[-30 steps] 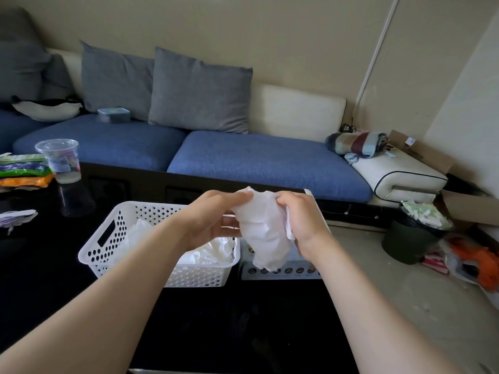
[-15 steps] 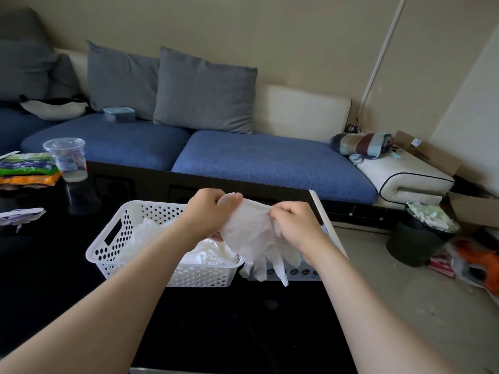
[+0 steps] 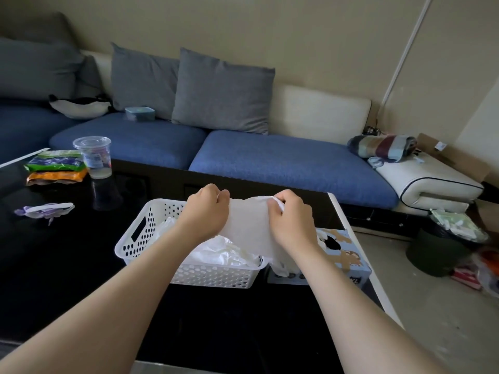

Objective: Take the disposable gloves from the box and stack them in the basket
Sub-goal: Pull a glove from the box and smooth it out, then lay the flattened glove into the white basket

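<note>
Translucent white disposable glove [image 3: 249, 225] hangs stretched flat between the two hands, above the place where basket and box stand side by side. The left hand [image 3: 206, 211] pinches the glove's upper left edge with curled fingers. The right hand [image 3: 290, 222] pinches the upper right edge, where a little of the material bunches at the fingertips. The glove's lower end droops past the basket's right end and in front of the box.

Under the hands, a white perforated plastic basket [image 3: 140, 238] stands on the glossy black worktop [image 3: 67, 279] and holds a loose pile of white gloves [image 3: 221, 252]. Just to its right is a light blue cardboard box [image 3: 348, 255] with brown figures printed on it; white material shows at its top opening. Whether box and basket touch cannot be told.

Farther left on the worktop stand a clear plastic cup [image 3: 93, 156], green and orange snack packets [image 3: 56, 168] beside it, and a small purple and white wrapper [image 3: 44, 210]. Behind the worktop runs a blue sofa [image 3: 283, 163] with grey cushions [image 3: 221, 90]. A dark green bin [image 3: 437, 252] stands on the floor at the right.
</note>
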Demonstrator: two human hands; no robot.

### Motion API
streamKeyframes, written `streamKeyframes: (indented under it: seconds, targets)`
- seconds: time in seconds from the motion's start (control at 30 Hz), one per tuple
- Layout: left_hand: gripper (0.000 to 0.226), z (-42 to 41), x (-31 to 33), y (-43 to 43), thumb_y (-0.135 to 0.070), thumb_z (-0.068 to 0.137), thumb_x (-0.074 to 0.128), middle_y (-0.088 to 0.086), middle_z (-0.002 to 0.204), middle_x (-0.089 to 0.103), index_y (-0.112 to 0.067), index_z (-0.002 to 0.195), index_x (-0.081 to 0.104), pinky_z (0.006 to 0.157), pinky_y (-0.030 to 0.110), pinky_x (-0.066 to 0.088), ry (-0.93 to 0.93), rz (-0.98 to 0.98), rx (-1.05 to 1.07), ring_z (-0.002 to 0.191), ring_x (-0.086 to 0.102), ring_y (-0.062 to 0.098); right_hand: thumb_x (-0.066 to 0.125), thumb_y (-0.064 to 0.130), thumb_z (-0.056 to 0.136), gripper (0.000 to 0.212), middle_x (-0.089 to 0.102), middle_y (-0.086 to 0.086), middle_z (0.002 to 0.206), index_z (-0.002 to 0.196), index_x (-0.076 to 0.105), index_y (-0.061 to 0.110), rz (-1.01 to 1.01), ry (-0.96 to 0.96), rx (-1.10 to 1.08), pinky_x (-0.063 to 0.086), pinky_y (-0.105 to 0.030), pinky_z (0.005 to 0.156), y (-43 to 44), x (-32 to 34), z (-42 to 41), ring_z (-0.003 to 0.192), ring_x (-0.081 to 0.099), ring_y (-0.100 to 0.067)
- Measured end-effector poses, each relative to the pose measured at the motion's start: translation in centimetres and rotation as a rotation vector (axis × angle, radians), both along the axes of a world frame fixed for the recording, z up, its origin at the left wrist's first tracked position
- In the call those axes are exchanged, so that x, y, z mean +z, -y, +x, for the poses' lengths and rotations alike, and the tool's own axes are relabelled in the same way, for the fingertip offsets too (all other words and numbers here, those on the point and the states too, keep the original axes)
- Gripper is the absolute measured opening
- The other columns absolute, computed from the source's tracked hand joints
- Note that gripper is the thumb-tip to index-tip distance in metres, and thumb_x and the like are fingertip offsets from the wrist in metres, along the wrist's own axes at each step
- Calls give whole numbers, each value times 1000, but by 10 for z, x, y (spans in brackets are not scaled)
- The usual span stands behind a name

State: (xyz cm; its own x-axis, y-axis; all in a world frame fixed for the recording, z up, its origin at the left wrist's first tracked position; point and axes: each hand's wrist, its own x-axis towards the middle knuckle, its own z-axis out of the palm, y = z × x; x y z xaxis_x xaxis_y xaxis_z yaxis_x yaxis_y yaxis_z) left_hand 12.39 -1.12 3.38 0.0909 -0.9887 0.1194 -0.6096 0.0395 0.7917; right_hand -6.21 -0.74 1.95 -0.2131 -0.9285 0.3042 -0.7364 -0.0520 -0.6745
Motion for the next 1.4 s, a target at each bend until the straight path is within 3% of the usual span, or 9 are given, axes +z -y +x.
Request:
streamKeyframes:
  seconds: [0.17, 0.33, 0.57, 0.7, 0.83, 0.9, 1.03, 1.17, 1.4]
  targets:
    - [31, 23, 5, -1, -35, 112, 38, 10, 99, 59, -13, 104, 58, 51, 31, 49, -232, 90, 7, 82, 59, 26, 44, 40, 112, 22, 59, 4, 81, 103, 55, 24, -124, -302, 32, 36, -33, 58, 2, 2, 14, 75, 52, -15]
    - [29, 51, 5, -4, -35, 112, 42, 15, 102, 59, -13, 115, 61, 44, 29, 42, -381, 294, -50, 82, 56, 30, 55, 31, 103, 21, 68, 2, 85, 89, 64, 19, -29, -9, 176, 45, -31, 61, 13, 8, 26, 80, 59, -14]
    - [31, 78, -11, 2, -29, 113, 35, 10, 110, 58, -8, 115, 57, 63, 43, 64, 199, 205, 20, 85, 70, 35, 61, 35, 100, 13, 70, 8, 86, 92, 70, 29, 73, -129, 223, 55, -35, 63, 21, -8, 44, 78, 67, -15]
    - [30, 85, -21, 5, -32, 113, 37, 8, 93, 56, -5, 111, 51, 56, 37, 48, 324, 139, 88, 75, 61, 25, 58, 32, 107, 13, 67, 6, 99, 115, 66, 26, 24, -278, 206, 39, -27, 59, 24, -14, 61, 85, 60, -13]
    - [27, 87, -27, 3, -40, 110, 43, 4, 85, 55, -13, 106, 43, 51, 32, 36, 600, 108, 166, 68, 56, 20, 67, 31, 104, 27, 63, 1, 119, 130, 64, 26, -94, -523, 83, 45, -37, 90, 25, -17, 66, 105, 59, -20]
    - [29, 86, -24, 3, -43, 107, 50, 2, 89, 58, -16, 105, 41, 54, 33, 37, 733, 47, 196, 75, 57, 21, 68, 29, 102, 22, 59, 2, 117, 124, 68, 27, -147, -455, 127, 46, -38, 94, 23, -12, 67, 106, 59, -20]
    - [20, 83, -25, 10, -32, 104, 59, 1, 117, 55, -21, 118, 51, 72, 37, 51, 686, -107, 9, 99, 60, 24, 71, 44, 95, 45, 52, 5, 127, 138, 64, 29, 226, -375, 476, 52, -37, 96, 14, 9, 65, 116, 56, -16]
    - [29, 78, -33, 11, -16, 103, 58, -9, 125, 43, -34, 126, 59, 91, 36, 53, 698, 95, -289, 107, 59, 19, 73, 42, 90, 64, 49, 6, 133, 150, 52, 36, 663, -491, 553, 53, -38, 97, 7, 19, 55, 120, 56, -20]
    - [44, 78, -33, 7, -5, 98, 57, -1, 140, 49, -29, 136, 59, 99, 40, 53, 901, 181, -207, 116, 59, 24, 77, 43, 95, 63, 51, 9, 117, 151, 52, 29, 574, -560, 613, 47, -31, 87, -4, 10, 50, 102, 54, -14]
